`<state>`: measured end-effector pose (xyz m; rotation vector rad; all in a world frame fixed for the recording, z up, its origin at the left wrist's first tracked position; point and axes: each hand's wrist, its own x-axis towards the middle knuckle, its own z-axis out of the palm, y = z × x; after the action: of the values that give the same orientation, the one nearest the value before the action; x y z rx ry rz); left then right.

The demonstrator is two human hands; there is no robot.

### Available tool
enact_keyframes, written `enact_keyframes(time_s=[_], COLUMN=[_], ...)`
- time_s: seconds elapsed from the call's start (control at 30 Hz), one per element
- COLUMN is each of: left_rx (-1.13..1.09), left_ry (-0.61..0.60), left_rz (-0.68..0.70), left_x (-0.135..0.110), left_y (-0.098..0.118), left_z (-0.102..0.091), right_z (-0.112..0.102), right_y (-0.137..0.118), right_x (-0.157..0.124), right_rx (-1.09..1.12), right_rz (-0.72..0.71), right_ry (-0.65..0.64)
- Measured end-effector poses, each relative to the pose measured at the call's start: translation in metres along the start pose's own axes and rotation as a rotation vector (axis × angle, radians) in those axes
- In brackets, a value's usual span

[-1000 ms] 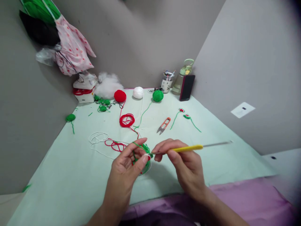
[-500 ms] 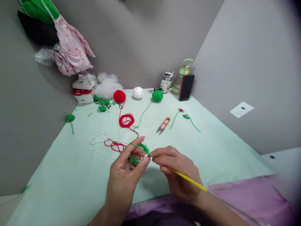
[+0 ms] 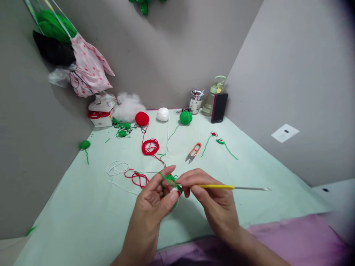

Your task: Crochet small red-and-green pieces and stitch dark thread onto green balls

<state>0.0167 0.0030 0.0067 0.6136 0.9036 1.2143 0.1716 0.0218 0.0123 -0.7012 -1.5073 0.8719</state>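
Left of centre, a red yarn ball (image 3: 142,118) is seen. By the left hand (image 3: 152,203), at lower centre, a small crocheted piece (image 3: 179,192) is pinched; by the right hand (image 3: 217,207), just beside it, a yellow hook (image 3: 217,187) is pinched.

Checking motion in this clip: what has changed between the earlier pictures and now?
The right hand swung the yellow-handled metal crochet hook from a downward slant half a second ago back to nearly level. The left hand still pinches the small red, white and green yarn piece.
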Motion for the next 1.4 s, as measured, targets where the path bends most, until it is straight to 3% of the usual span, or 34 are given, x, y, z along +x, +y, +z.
enact_keyframes(time_s=[0.1,0.23,0.3,0.43,0.83,1.0,1.17,1.27,1.33,1.4], left_rx=[-0.004,-0.176,-0.211,-0.084,0.074,0.144,0.224,0.061,-0.089,-0.167], left_ry=[0.042,-0.061,-0.063,-0.001,0.003,0.040,0.103,0.058,-0.016,-0.054], left_rz=[0.025,-0.142,-0.166,-0.051,0.019,0.062,0.144,0.043,-0.077,-0.136], left_x=[0.001,0.007,0.009,0.008,0.002,0.001,0.001,0.002,0.003,0.005], left_y=[-0.003,-0.001,0.002,0.002,0.001,-0.001,-0.006,-0.007,-0.005,-0.002], left_z=[0.002,-0.001,-0.003,-0.003,-0.002,-0.003,-0.001,0.000,-0.001,-0.002], right_z=[0.000,-0.007,-0.009,-0.005,-0.012,-0.011,-0.011,-0.011,-0.011,-0.011], right_y=[0.002,0.002,0.000,0.000,0.012,0.004,-0.001,-0.002,-0.001,0.000], right_x=[-0.007,-0.013,-0.010,-0.001,0.000,-0.005,-0.012,-0.013,-0.013,-0.012], right_rx=[-0.197,-0.336,-0.236,0.029,0.377,0.125,-0.388,-0.675,-0.639,-0.424], right_rz=[-0.065,-0.172,-0.141,0.054,0.337,0.193,-0.299,-0.506,-0.453,-0.267], right_ry=[-0.033,-0.066,-0.028,0.007,-0.002,-0.036,-0.161,-0.241,-0.211,-0.114])
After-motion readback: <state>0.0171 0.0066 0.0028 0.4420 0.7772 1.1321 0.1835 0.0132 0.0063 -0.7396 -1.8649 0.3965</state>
